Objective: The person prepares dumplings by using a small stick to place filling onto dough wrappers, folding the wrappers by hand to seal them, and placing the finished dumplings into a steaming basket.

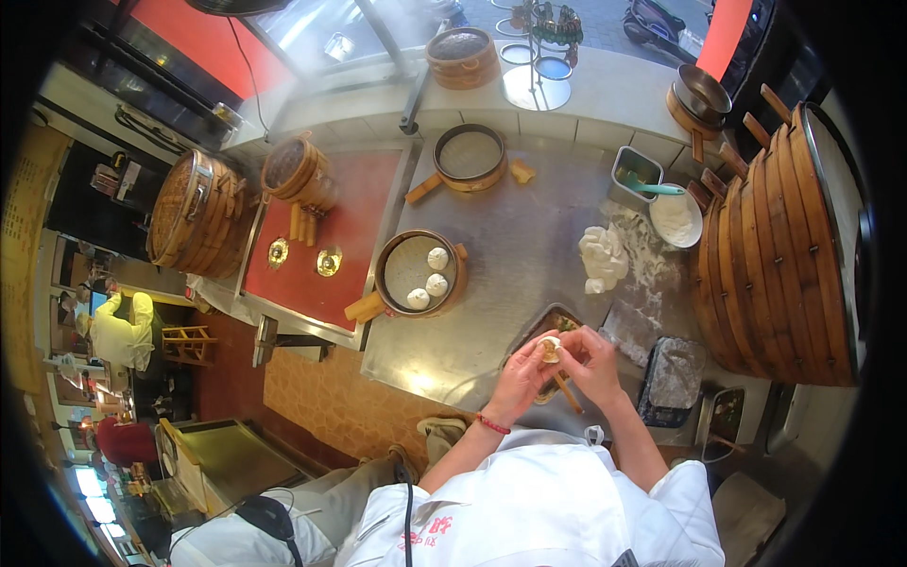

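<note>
At the front of the metal worktop, my left hand [515, 380] and my right hand [590, 365] meet around a small open bun [550, 351]. Brown filling shows in the middle of its pale dough. The left fingers cradle it from below and the side, while the right fingertips pinch its edge. Beneath them lies a metal tray [536, 333] with some greenish filling, largely hidden by my hands. A thin wooden stick [569, 394] juts out under my right hand. Left of my hands, a round bamboo steamer [460, 283] holds three white pleated buns [436, 284].
A dough lump [603, 255] lies right of centre, near a flour bowl [676, 219] and a metal container [624, 193]. Tall stacked steamers [775, 255] border the right. Another handled steamer [470, 161] stands farther back. Steam rises by the red stove top [354, 203] at left.
</note>
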Available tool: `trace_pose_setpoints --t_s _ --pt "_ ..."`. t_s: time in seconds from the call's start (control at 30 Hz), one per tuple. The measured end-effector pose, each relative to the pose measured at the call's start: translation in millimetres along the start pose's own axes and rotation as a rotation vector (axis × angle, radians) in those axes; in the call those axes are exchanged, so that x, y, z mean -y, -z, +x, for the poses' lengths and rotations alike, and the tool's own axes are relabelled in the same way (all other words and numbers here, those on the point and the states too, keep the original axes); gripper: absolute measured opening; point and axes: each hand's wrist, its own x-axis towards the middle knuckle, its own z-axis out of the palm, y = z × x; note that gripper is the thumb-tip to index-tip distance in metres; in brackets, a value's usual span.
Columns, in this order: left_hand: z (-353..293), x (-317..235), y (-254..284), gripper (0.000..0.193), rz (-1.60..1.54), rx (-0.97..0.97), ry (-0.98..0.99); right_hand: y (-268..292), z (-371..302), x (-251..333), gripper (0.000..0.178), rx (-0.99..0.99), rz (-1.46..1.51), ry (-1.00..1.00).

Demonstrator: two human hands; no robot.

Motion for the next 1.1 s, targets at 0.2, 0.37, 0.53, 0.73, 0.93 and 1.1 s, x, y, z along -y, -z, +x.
trace_pose_setpoints --t_s 0.2,0.37,0.53,0.73,0.93,1.1 --pt "-4 2 5 0.038 0.368 -0.074 -0.106 -5 -4 2 0.013 -0.005 -0.310 0.305" --pt "-6 2 9 0.035 0.529 -0.066 -0.161 -5 -4 18 0.012 0.018 -0.370 0.285" --pt "-6 -4 12 0.038 0.593 -0.084 -0.084 -2 -4 7 0.011 0.068 -0.377 0.313" --pt "-6 -10 6 0.040 -0.008 -0.022 0.001 -7 -8 1 0.010 -0.048 -0.122 0.003" --pt "0 12 13 0.038 0.350 -0.136 -0.142 -14 -8 -2 0.010 -0.089 -0.217 0.115" --pt "3 17 8 0.034 0.513 -0.186 -0.245 -10 -7 -3 0.011 -0.062 -0.313 0.223"
